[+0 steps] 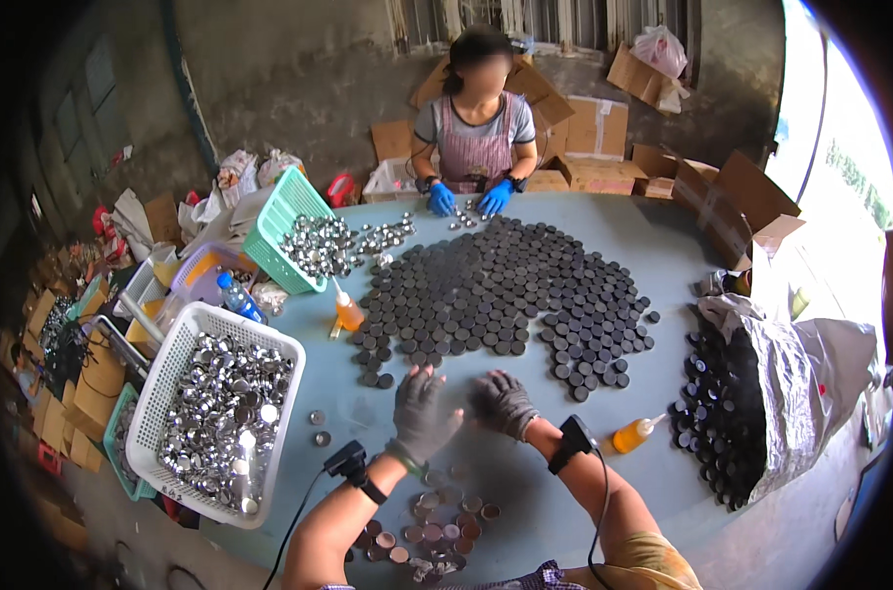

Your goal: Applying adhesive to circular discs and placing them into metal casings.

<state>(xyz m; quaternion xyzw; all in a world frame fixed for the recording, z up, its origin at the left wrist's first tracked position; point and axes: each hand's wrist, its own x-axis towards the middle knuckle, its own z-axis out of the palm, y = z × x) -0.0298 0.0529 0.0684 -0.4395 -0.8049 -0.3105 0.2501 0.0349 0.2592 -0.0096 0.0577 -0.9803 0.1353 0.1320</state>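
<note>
My left hand (425, 418), in a grey glove with bare fingertips, is over the table just short of the black round caps (486, 285). Its fingers are stretched forward and the thumb stands apart, with nothing held. Beside it my right hand (506, 403), gloved alike, has its fingers loosely extended toward the caps; its inner edge is blurred and I see nothing in it. The black caps lie flat in a wide, close-packed spread. Below my hands, between my forearms, lie several shiny metal caps (432, 531). Two more silver caps (319, 428) sit left of my left hand.
A white basket (294, 364) of silver caps stands left, and a green basket (269, 221) tips more onto the table (663, 236). Orange-filled squeeze bottles (348, 313) stand at left and lie at right (631, 435). A silver sack (796, 393) spills black caps. Opposite, a blue-gloved co-worker (481, 147) handles small silver pieces.
</note>
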